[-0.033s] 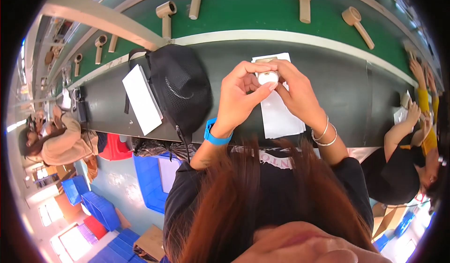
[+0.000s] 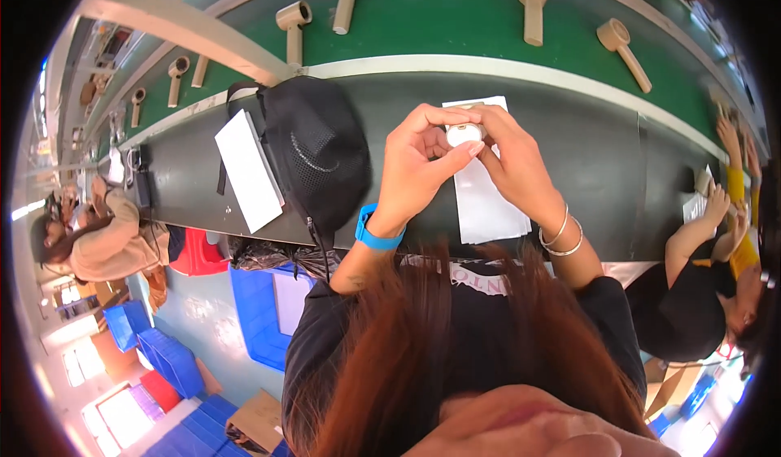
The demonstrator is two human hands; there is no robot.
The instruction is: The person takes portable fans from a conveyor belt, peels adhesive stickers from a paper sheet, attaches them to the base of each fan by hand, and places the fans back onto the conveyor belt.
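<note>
In front of my chest, both hands close round a beige handheld fan, its round white end (image 2: 464, 135) turned toward me. A small dark spot shows near the top of that end. My left hand (image 2: 425, 152) presses its thumb on the white end, with the fingers curled over the far side. From the right, my right hand (image 2: 512, 152) grips it, its fingertips meeting the left ones on top. Most of the fan's body is hidden by my fingers. Beneath the hands lies a stack of white paper sheets (image 2: 490, 209) on the dark worktable (image 2: 586, 164).
A black backpack (image 2: 317, 156) stands at left beside a white paper stack (image 2: 248, 172). Beyond a pale rail, several beige fans (image 2: 533, 13) lie on a green conveyor belt (image 2: 447, 26). Co-workers sit at left (image 2: 110, 241) and right (image 2: 679, 302). Blue crates (image 2: 252, 319) stand on the floor.
The fan's white end has tilted slightly in my hands, and less of the beige part shows behind my fingers. The whole view has shifted a little.
</note>
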